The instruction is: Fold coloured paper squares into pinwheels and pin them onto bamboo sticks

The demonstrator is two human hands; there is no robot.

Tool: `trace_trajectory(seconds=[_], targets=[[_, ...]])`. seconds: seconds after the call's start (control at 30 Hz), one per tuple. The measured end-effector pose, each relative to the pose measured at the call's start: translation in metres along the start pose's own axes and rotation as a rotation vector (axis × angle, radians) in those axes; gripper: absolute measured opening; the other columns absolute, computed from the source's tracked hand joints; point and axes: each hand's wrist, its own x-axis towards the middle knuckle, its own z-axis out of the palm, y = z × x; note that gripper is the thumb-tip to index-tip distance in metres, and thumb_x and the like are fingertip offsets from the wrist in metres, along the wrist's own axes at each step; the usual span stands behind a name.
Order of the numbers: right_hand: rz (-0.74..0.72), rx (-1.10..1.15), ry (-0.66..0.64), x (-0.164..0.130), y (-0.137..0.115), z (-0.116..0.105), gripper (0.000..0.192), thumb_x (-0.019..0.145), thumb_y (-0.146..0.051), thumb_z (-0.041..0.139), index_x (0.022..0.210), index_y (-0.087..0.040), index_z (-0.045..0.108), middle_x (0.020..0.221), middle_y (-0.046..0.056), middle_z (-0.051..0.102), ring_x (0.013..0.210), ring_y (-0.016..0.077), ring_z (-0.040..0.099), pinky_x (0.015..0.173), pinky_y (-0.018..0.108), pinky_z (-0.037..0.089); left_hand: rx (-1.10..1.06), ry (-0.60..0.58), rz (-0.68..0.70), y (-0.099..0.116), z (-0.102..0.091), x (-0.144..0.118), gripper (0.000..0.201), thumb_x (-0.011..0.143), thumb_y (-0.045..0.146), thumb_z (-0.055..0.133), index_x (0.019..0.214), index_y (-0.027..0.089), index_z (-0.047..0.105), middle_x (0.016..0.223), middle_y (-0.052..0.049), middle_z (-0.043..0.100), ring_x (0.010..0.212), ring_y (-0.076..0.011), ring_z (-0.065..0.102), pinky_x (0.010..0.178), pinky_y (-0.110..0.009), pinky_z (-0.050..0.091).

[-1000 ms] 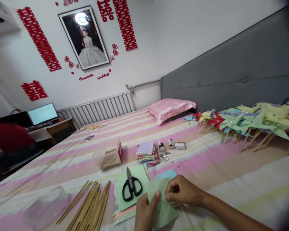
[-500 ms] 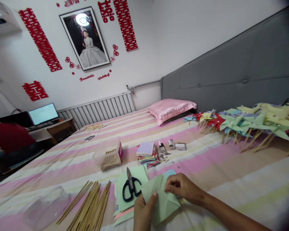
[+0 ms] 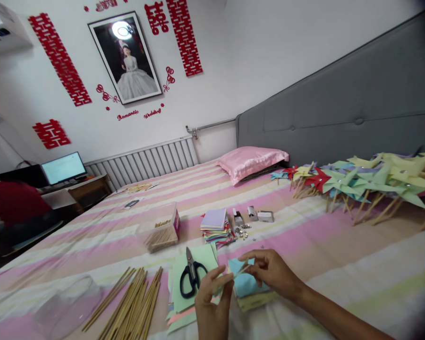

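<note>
Between my two hands is a pale green sheet of paper (image 3: 239, 271), now seen almost edge-on. My left hand (image 3: 213, 302) pinches its left end between thumb and fingers. At its right end my right hand (image 3: 271, 273) is closed on the paper with the fingertips. Beneath them lies a small stack of paper squares with a light blue sheet (image 3: 248, 285) on top. Scissors with dark handles (image 3: 190, 276) rest on green paper (image 3: 180, 297) just left of my left hand.
Bundled thin sticks (image 3: 134, 302) and a clear plastic lid (image 3: 71, 302) lie at left. Farther off are a box of sticks (image 3: 165, 231), coloured squares (image 3: 214, 222) and small metal fasteners (image 3: 241, 231). Paper pinwheels (image 3: 364, 177) line the right. A person (image 3: 16, 205) sits by a monitor.
The green sheet has turned from facing me to nearly edge-on, and both hands have shifted with it. The blue sheet on the stack below is now uncovered.
</note>
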Motion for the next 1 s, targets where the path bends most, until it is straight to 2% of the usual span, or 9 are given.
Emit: trace_trajectory(seconds=[0.1, 0.2, 0.3, 0.37, 0.43, 0.57, 0.7, 0.8, 1.0], targets=[[0.051, 0.1, -0.089, -0.002, -0.003, 0.0, 0.031, 0.067, -0.039, 0.063, 0.083, -0.013, 0.066, 0.055, 0.001, 0.062, 0.038, 0.0088, 0.052, 0.034, 0.016, 0.03, 0.079, 0.011, 0.152, 0.002, 0.001, -0.001, 0.015, 0.06, 0.038, 0.069, 0.066, 0.025, 0.074, 0.098, -0.011, 0.067, 0.096, -0.029, 0.055, 0.086, -0.036, 0.04], [0.022, 0.123, -0.087, -0.001, -0.003, -0.003, 0.023, 0.066, -0.034, 0.066, 0.077, -0.014, 0.066, 0.059, 0.0, 0.062, 0.044, 0.0094, 0.057, 0.036, 0.015, 0.03, 0.063, 0.056, 0.088, -0.004, -0.001, 0.001, 0.024, 0.054, 0.032, 0.073, 0.077, 0.024, 0.074, 0.108, -0.011, 0.063, 0.104, -0.0298, 0.052, 0.09, -0.036, 0.037], [-0.006, 0.123, -0.056, 0.0, -0.002, -0.009, 0.016, 0.065, -0.026, 0.065, 0.075, -0.014, 0.066, 0.054, -0.002, 0.058, 0.045, 0.0081, 0.055, 0.04, 0.015, 0.035, -0.082, 0.121, -0.138, -0.016, -0.005, 0.006, 0.051, 0.046, 0.024, 0.078, 0.096, 0.021, 0.068, 0.108, -0.011, 0.064, 0.104, -0.0292, 0.053, 0.085, -0.034, 0.041], [-0.013, 0.119, -0.062, 0.0, -0.001, -0.012, 0.012, 0.067, -0.022, 0.062, 0.075, -0.014, 0.065, 0.057, -0.002, 0.059, 0.048, 0.0079, 0.054, 0.042, 0.016, 0.037, -0.244, 0.098, -0.357, -0.019, -0.009, 0.009, 0.053, 0.046, 0.027, 0.078, 0.097, 0.016, 0.066, 0.098, -0.012, 0.068, 0.094, -0.0269, 0.059, 0.073, -0.03, 0.047], [-0.016, 0.111, -0.081, -0.001, 0.0, -0.013, 0.011, 0.068, -0.019, 0.059, 0.075, -0.014, 0.065, 0.057, -0.002, 0.058, 0.047, 0.0071, 0.052, 0.043, 0.016, 0.036, -0.365, 0.003, -0.605, -0.014, -0.011, 0.01, 0.045, 0.054, 0.037, 0.073, 0.091, 0.012, 0.066, 0.086, -0.012, 0.071, 0.081, -0.0243, 0.064, 0.061, -0.027, 0.048], [-0.025, 0.074, -0.132, -0.002, 0.0, -0.012, 0.01, 0.065, -0.015, 0.058, 0.071, -0.013, 0.066, 0.054, -0.002, 0.058, 0.046, 0.0065, 0.049, 0.044, 0.016, 0.035, -0.613, -0.26, -0.816, 0.013, -0.008, 0.006, 0.054, 0.072, 0.055, 0.05, 0.095, 0.008, 0.065, 0.087, -0.013, 0.071, 0.072, -0.0221, 0.064, 0.057, -0.028, 0.048], [-0.031, 0.018, -0.205, -0.005, -0.003, -0.011, 0.012, 0.063, -0.01, 0.056, 0.068, -0.013, 0.067, 0.055, -0.001, 0.06, 0.048, 0.0075, 0.051, 0.047, 0.017, 0.037, -0.636, -0.207, -0.762, 0.026, -0.004, 0.0, 0.035, 0.069, 0.039, 0.062, 0.089, 0.012, 0.068, 0.075, -0.009, 0.072, 0.071, -0.0221, 0.065, 0.061, -0.028, 0.048], [-0.037, -0.013, -0.259, -0.007, -0.007, -0.011, 0.017, 0.063, -0.006, 0.053, 0.07, -0.012, 0.068, 0.058, 0.001, 0.062, 0.052, 0.0093, 0.055, 0.051, 0.019, 0.039, -0.589, -0.218, -0.675, 0.017, -0.005, -0.001, 0.02, 0.064, 0.024, 0.069, 0.078, 0.01, 0.07, 0.064, -0.008, 0.071, 0.067, -0.0211, 0.065, 0.063, -0.028, 0.048], [-0.027, -0.057, -0.329, -0.009, -0.013, -0.013, 0.009, 0.065, -0.015, 0.062, 0.071, -0.011, 0.067, 0.062, 0.005, 0.066, 0.057, 0.0129, 0.059, 0.056, 0.022, 0.042, -0.521, -0.252, -0.65, 0.0, -0.01, 0.001, 0.02, 0.063, 0.027, 0.071, 0.074, 0.011, 0.071, 0.052, -0.005, 0.067, 0.056, -0.0175, 0.063, 0.058, -0.026, 0.046]])
